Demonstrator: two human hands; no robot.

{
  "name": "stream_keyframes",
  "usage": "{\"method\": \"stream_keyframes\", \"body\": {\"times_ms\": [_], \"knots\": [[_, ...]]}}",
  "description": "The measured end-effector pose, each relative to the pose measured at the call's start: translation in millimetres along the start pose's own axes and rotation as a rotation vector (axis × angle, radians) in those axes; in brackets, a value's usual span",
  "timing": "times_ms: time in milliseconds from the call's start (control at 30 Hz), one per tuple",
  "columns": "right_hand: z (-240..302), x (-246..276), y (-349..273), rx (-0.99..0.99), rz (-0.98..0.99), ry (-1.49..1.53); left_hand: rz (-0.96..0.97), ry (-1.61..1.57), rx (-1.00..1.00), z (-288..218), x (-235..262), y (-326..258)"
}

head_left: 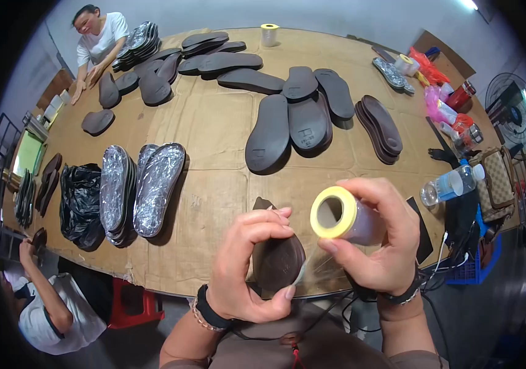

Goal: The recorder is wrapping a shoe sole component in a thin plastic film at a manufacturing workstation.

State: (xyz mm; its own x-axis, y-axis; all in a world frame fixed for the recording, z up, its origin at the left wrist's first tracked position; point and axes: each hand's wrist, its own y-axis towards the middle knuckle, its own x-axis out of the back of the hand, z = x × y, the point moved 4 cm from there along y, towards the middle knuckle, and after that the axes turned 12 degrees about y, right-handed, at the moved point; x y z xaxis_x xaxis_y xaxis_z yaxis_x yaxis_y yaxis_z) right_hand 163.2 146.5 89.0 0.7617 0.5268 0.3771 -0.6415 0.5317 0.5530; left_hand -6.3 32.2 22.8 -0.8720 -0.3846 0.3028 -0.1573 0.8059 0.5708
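Two grips are loaded in front of you at the near edge of the counter (pixel 208 206). Your left grip (pixel 238 261) is partly closed around a dark brown shoe sole (pixel 278 265); the fingers curl over its far part, and the thumb presses near its lower right edge. Your right grip (pixel 393 246) is closed about the film roll (pixel 362 224), its yellow-rimmed, hollow end turned toward the sole. A clear film strip (pixel 319 263) spans the gap between roll and sole; the two are near but apart.

Position of surrounding items: to your left, film-covered soles (pixel 160 189) lie in stacks beside a black plastic bag (pixel 80 206). Ahead of you, bare soles (pixel 269 132) overlap in groups. To their right is a stack of brown soles (pixel 381 129). A second roll (pixel 269 35) stands upright near the far edge. At your right, note the clear bottle (pixel 442 187). One co-worker (pixel 104 38) is at the far left, arms on the counter.
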Motion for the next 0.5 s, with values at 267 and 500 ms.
{"method": "stream_keyframes", "body": {"times_ms": [267,500], "knots": [[0.7,-5.3,5.8,0.060,-0.065,-0.134,0.021,0.011,0.000,0.7,2.4,-1.1],[0.8,-10.5,6.6,0.036,-0.054,-0.132,0.036,0.044,-0.023,-0.7,4.5,-0.2]]}}
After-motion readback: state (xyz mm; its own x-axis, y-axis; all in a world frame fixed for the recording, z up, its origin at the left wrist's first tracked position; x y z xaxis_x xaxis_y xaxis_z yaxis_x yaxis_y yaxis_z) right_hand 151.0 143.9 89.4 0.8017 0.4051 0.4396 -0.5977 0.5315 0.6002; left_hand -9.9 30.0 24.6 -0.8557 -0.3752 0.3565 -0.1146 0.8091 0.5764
